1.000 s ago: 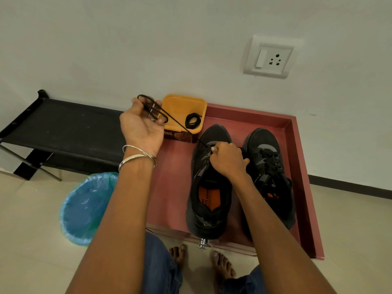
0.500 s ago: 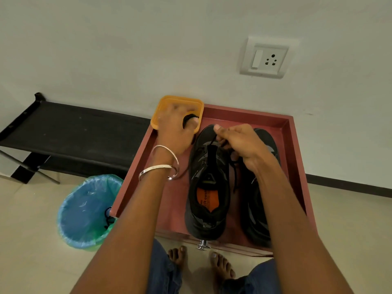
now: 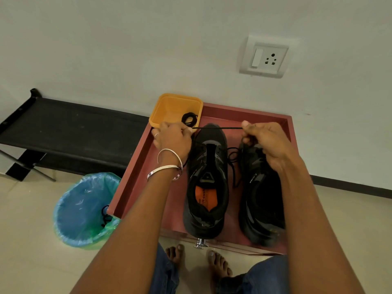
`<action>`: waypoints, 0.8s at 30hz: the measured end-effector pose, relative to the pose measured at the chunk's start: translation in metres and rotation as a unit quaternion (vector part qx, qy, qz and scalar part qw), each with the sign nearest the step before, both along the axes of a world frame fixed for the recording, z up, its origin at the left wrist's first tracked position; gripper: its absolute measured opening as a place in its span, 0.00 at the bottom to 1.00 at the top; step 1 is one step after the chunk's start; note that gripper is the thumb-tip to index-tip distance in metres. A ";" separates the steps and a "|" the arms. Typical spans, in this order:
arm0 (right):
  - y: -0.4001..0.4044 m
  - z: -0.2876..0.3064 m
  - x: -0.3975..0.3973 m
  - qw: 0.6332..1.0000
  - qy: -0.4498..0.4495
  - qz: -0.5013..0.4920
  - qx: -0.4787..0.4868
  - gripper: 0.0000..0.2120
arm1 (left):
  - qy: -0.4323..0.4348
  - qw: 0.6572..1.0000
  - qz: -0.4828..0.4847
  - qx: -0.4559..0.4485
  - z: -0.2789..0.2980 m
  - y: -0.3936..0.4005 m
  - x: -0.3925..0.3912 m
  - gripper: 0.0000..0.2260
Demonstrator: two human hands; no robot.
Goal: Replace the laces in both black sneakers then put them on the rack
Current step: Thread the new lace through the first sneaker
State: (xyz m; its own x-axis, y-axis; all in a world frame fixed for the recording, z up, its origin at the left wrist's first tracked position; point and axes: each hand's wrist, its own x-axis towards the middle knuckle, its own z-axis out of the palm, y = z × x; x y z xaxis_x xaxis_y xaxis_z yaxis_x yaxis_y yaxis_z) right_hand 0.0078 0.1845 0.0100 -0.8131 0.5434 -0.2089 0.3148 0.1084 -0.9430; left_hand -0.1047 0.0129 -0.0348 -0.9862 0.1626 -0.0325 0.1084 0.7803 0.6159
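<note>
While a white wall [image 3: 148,49] fills the upper half of the view, a black rack [image 3: 70,124] stands against its foot at the left. On the pale floor [image 3: 27,219] lies a shallow red tray [image 3: 135,172] with raised rims, its far edge against the wall. Near the tray's left front corner stands a bin lined with a blue bag [image 3: 84,211], with a dark cord lying inside. Two black sneakers stand side by side in the tray, toes toward the far edge: the left sneaker [image 3: 206,187] shows an orange insole and an upright tongue with loose lace trailing from its eyelets, and the right sneaker [image 3: 261,198] lies partly under the right forearm. An orange tub [image 3: 167,109] sits at the tray's far left corner, holding a coiled black lace [image 3: 189,119]. A white socket plate [image 3: 264,57] is fixed on the wall above the tray's far right. The left hand [image 3: 172,137], with bangles at the wrist, pinches one end of a black lace [image 3: 216,128] between curled fingers; the right hand [image 3: 259,137] pinches the other end, so the lace stretches taut between them above the toe of the left sneaker. Bare feet [image 3: 197,259] rest on the floor at the tray's front edge.
</note>
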 end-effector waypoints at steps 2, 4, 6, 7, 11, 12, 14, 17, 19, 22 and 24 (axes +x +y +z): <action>0.006 -0.003 0.003 1.000 0.010 -0.015 0.005 0.14 | -0.008 0.999 0.033 -0.005 0.000 -0.002 0.001 0.09; 0.004 -0.004 0.002 1.000 0.028 -0.006 0.005 0.15 | 0.010 0.999 0.011 0.033 0.001 0.000 0.001 0.08; -0.005 -0.006 -0.004 0.999 0.032 0.019 0.026 0.16 | 0.061 0.991 -0.081 0.092 0.006 0.004 0.000 0.14; -0.011 -0.006 -0.008 0.998 0.029 0.034 0.047 0.17 | 0.085 0.979 -0.148 0.112 0.008 0.007 0.001 0.18; -0.029 -0.009 -0.019 0.992 0.044 0.094 0.071 0.25 | 0.057 0.939 -0.296 0.167 0.006 0.015 0.009 0.18; -0.030 -0.010 -0.020 0.991 0.045 0.100 0.071 0.25 | 0.046 0.941 -0.284 0.181 0.005 0.015 0.009 0.15; -0.029 -0.012 -0.020 0.992 0.036 0.099 0.073 0.22 | 0.045 0.947 -0.238 0.213 0.007 0.012 0.006 0.09; -0.019 -0.014 -0.016 0.994 0.023 0.081 0.068 0.19 | 0.055 0.963 -0.132 0.227 0.014 -0.001 -0.003 0.07; -0.011 -0.014 -0.012 0.996 0.021 0.063 0.066 0.17 | 0.050 0.971 0.008 0.234 0.016 -0.014 -0.010 0.08; 0.000 -0.015 -0.008 0.997 0.021 0.024 0.073 0.17 | 0.018 0.965 0.172 0.199 0.007 -0.031 -0.021 0.10; 0.000 -0.016 -0.008 0.996 0.024 0.012 0.090 0.17 | 0.011 0.972 0.169 0.166 0.002 -0.036 -0.025 0.08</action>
State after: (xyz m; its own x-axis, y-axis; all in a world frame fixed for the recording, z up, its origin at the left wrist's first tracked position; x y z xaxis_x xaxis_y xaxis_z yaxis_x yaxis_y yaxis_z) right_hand -0.0007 0.1847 -0.0061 -0.8323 0.5497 -0.0708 0.2659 0.2839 -0.9212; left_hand -0.1301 -0.0233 -0.0324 -0.9849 -0.1725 -0.0114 -0.1030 0.5326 0.8401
